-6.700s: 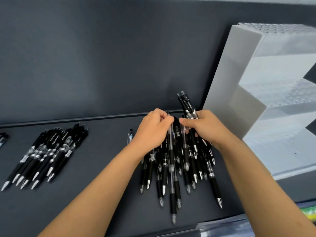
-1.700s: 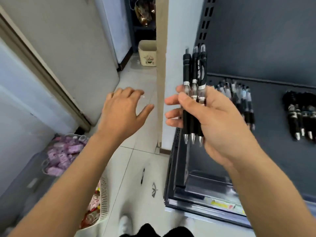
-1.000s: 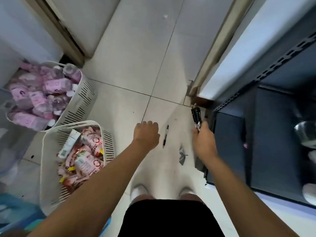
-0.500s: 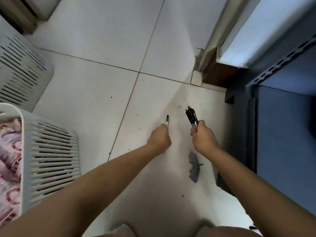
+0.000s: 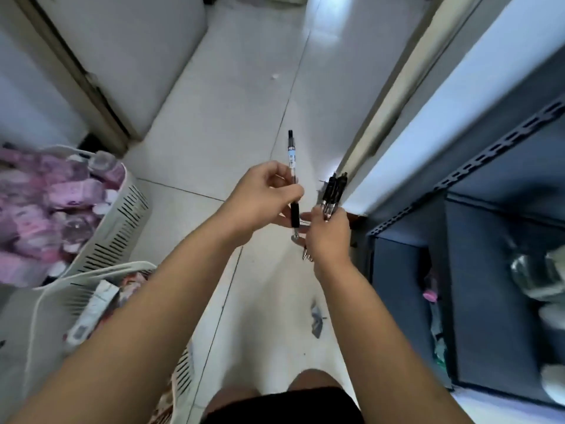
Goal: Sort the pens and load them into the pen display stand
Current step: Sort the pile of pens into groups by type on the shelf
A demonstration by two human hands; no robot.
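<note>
1. Pens, head view, middle of frame. One clear-barrelled pen (image 5: 293,179) with a black grip stands upright, button end toward the top of the frame and tip toward the bottom. Just right of it is a bundle of black pens (image 5: 334,191), turned the same way.
2. Left hand (image 5: 260,197), centre. It pinches the clear pen between thumb and fingertips just above the black grip. Most of the barrel stands free, probably so that its type can be read.
3. Right hand (image 5: 328,237), just right of centre. Its fingers are curled round the black bundle. Metal tips poke out below the hand.
4. Placement note. The odd pen is kept in the other hand, close to the bundle but not in it. This is judged to be sorting by kind. The shared direction would suit loading tip-down.
5. Pen display stand. Not in view, so no loading is possible from this position.
6. Surroundings.
   - Tiled floor (image 5: 244,102) lies beneath the hands.
   - A white slotted basket (image 5: 134,206) of pink packets sits at left.
   - A second basket (image 5: 101,270) sits at lower left.
   - A dark shelf unit (image 5: 477,255) stands along the right edge.
</note>
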